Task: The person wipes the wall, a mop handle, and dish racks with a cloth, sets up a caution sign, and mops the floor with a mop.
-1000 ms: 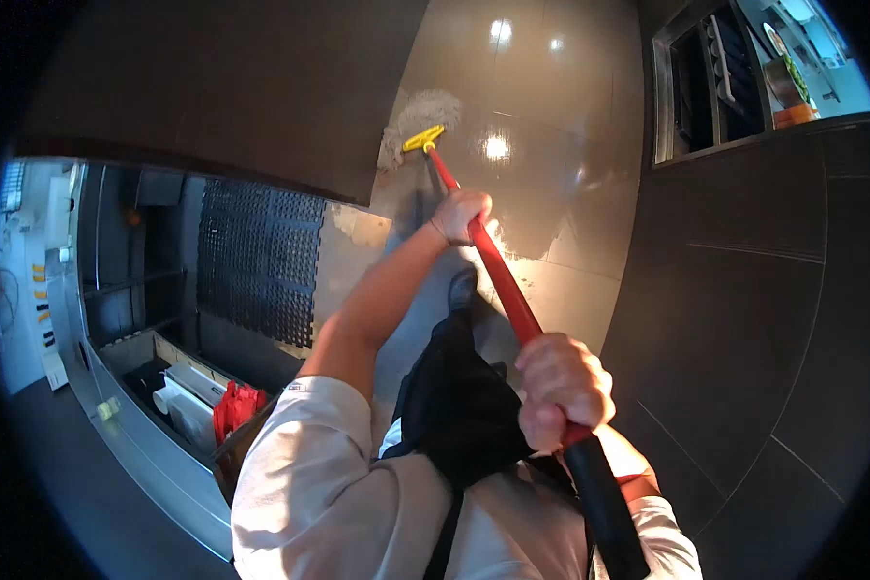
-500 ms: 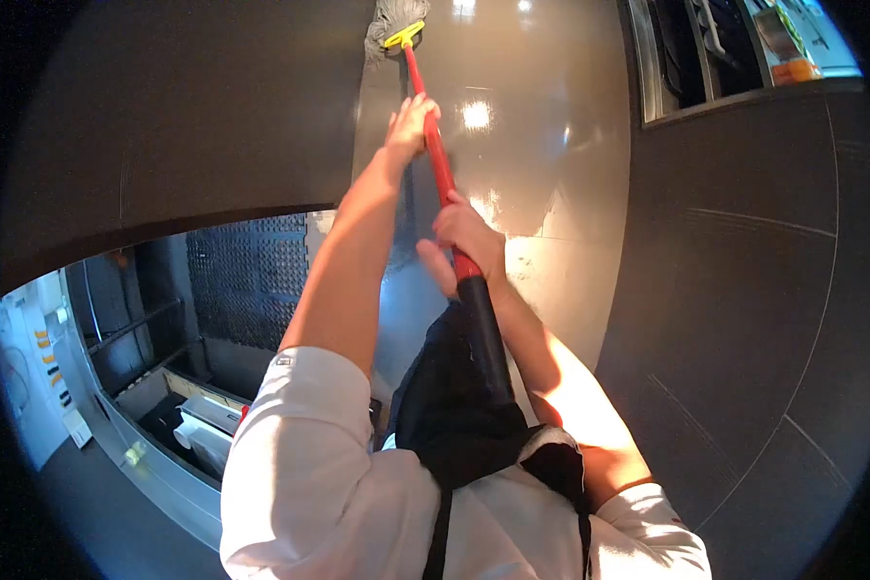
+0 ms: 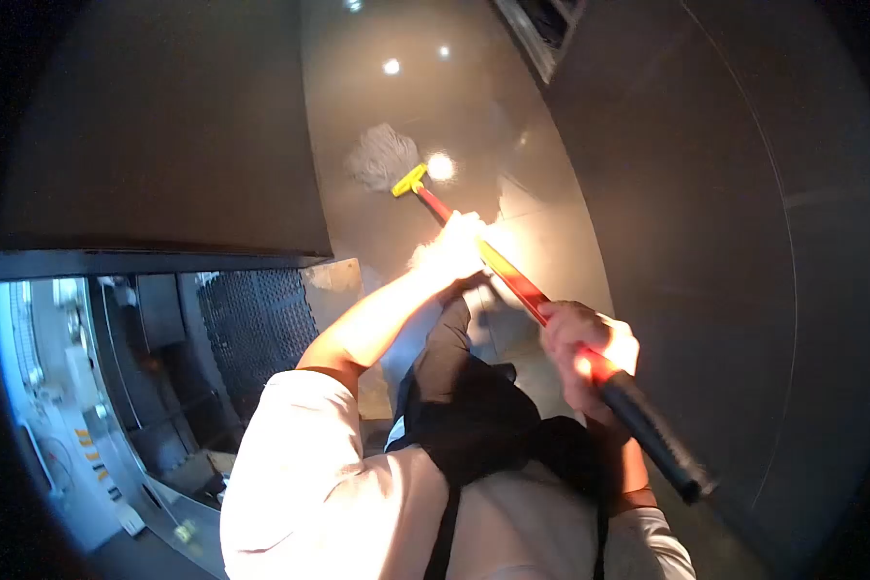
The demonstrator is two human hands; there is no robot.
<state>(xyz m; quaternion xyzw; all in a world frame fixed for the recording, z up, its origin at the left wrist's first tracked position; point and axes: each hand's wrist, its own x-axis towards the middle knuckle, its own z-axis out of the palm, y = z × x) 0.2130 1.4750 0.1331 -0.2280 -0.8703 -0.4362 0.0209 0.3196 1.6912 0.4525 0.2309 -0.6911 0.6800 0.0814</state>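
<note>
A mop [image 3: 522, 287] with a red handle slants across the view, from the floor ahead down to my lower right. Its grey string head [image 3: 384, 158] lies on the shiny floor, fixed to a yellow clamp [image 3: 411, 181]. My left hand [image 3: 457, 248] is closed round the handle's forward part, washed out by bright light. Further back, my right hand [image 3: 590, 350] wraps the red shaft just ahead of the black grip [image 3: 652, 435]. The grip's end sticks out past my right forearm.
Dark panels flank the wet-looking floor [image 3: 435, 97] on the left [image 3: 155, 126] and right [image 3: 686, 213]. A black perforated mat [image 3: 256, 324] lies through an opening at left, near a counter with equipment [image 3: 97, 454]. A metal-framed opening [image 3: 541, 39] shows at top right.
The mop head has come closer to me, and the handle's rear end has swung right and back. Both hands moved with it, the right one outward. My view has shifted too.
</note>
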